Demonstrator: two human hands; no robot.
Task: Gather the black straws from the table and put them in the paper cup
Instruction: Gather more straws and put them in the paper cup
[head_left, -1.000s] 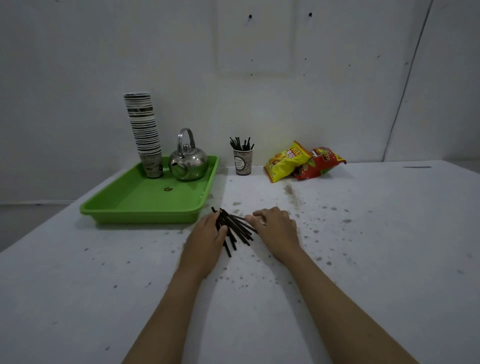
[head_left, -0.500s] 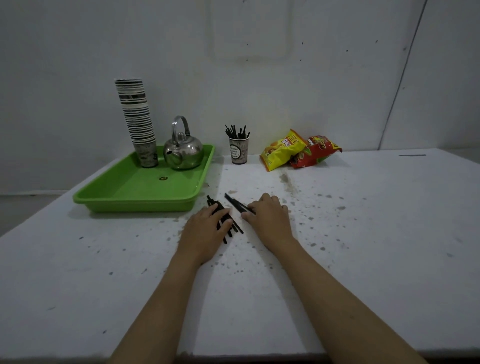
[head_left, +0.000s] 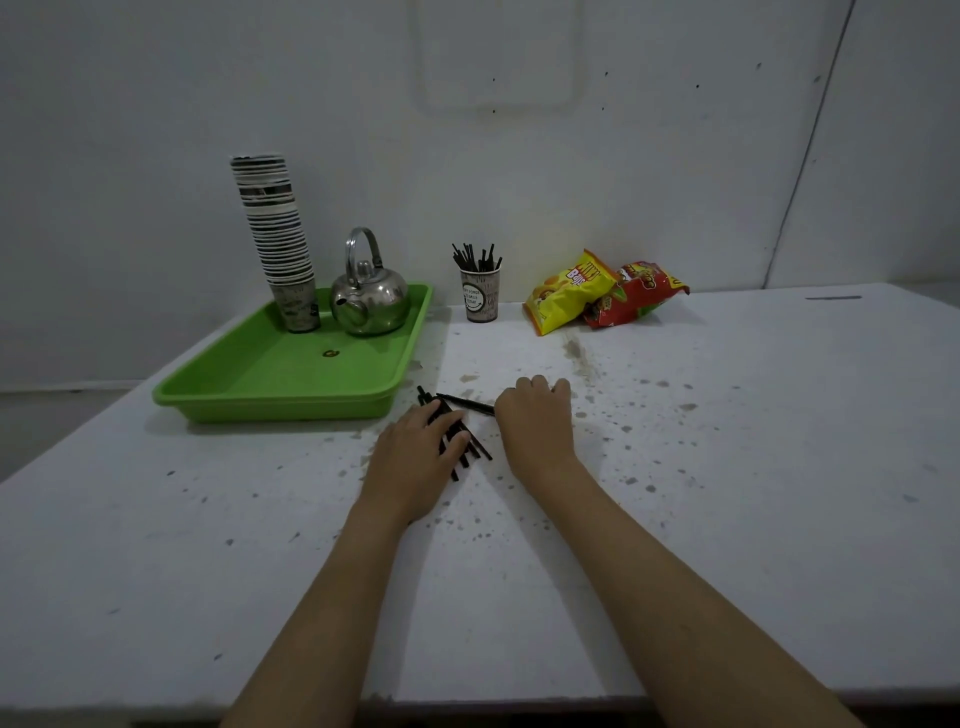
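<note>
Grey wall behind, stained white counter (head_left: 727, 441) in front. Green tray (head_left: 291, 384) at left rear carries a cup stack (head_left: 275, 234) and a steel kettle (head_left: 370, 296); two snack bags (head_left: 602, 293) sit at right rear. Paper cup (head_left: 480, 296) stands between tray and bags, well apart from the hands, already bristling with straws. Left hand (head_left: 415, 457) lies flat, fingers spread, pressing a loose bunch of black straws (head_left: 467, 447) onto the counter. Right hand (head_left: 537, 421) is curled, closed on one end of a single straw (head_left: 462, 402).

Risks (judgement only): the bunch is fanned, not aligned, so a scoop may drop some; round straws may roll towards the tray; crowded cup could tip on insertion.
</note>
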